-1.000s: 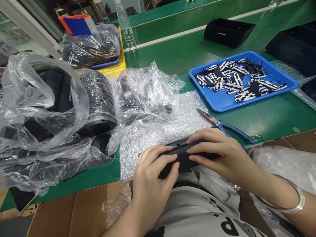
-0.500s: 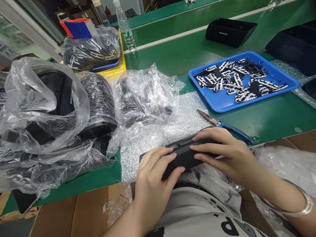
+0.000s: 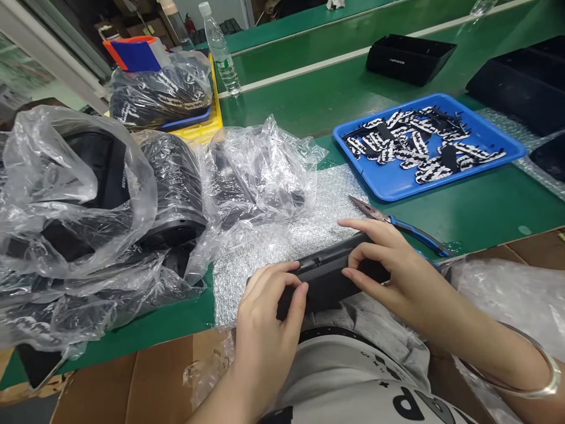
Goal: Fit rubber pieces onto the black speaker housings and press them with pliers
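A long black plastic housing [image 3: 329, 280] lies tilted across the near edge of the bench, close to my body. My left hand [image 3: 269, 306] is closed on its left end, the thumb in front and the fingers over the top. At the right part, my right hand [image 3: 391, 262] pinches the front edge between thumb and bent finger, while the index finger stretches out above the top. A small notch shows in the seam between the hands. Just beyond my right hand lie long-nose pliers [image 3: 397, 224] with blue handles.
Bubble wrap [image 3: 251, 259] lies under the work. A blue tray [image 3: 384, 187] holds several black-and-white striped parts. Plastic-bagged black housings [image 3: 176, 176] crowd the left. Farther back stand a water bottle [image 3: 223, 59] and an open black housing [image 3: 406, 62]. Cardboard [image 3: 154, 377] lies below the bench edge.
My right hand's index finger has lifted off the housing and straightened, and its thumb and another finger have drawn together at the edge. My left fingers have curled in slightly. The view has shifted slightly.
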The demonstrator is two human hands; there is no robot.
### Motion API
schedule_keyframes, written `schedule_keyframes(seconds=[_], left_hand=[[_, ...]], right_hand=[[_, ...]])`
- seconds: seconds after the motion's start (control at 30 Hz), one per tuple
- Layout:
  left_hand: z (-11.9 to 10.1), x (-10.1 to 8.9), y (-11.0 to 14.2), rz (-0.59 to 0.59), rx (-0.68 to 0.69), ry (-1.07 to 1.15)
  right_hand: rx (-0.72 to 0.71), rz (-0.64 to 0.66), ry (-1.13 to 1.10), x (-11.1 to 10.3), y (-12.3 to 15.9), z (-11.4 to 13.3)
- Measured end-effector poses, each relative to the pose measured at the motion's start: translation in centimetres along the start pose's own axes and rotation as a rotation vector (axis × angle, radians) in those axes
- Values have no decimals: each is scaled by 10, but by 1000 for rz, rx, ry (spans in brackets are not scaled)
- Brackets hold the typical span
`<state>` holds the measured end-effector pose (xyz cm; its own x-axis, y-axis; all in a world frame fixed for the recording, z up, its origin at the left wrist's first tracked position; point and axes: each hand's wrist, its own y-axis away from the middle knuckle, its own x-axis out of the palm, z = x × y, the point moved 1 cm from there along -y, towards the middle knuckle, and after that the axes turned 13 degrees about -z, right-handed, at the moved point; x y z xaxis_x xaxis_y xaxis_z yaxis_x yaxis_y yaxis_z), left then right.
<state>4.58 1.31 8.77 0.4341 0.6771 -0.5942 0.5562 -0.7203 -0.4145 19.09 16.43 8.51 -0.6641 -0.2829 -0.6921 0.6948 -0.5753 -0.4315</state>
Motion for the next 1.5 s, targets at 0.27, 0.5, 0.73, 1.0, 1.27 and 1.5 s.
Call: schedule_keyframes(seconds=[0.27, 0.5, 0.73, 1.0, 1.27, 1.5], left_hand=[[-3, 5, 0, 50, -54, -57], [-2, 4, 0, 26, -54, -49], [-1, 5, -2, 41, -55, -43], [11, 2, -33, 117, -221, 149], [17, 4, -61, 217, -314, 170], [17, 6, -69, 297, -319, 180]], right_hand=[[-140, -60, 225, 10, 8, 6], [-62, -126, 138, 5, 13, 11], [59, -58, 74, 7, 12, 10], [194, 186, -127, -2, -30, -5], [333, 509, -66, 4, -78, -19], [388, 575, -107, 4, -85, -23]])
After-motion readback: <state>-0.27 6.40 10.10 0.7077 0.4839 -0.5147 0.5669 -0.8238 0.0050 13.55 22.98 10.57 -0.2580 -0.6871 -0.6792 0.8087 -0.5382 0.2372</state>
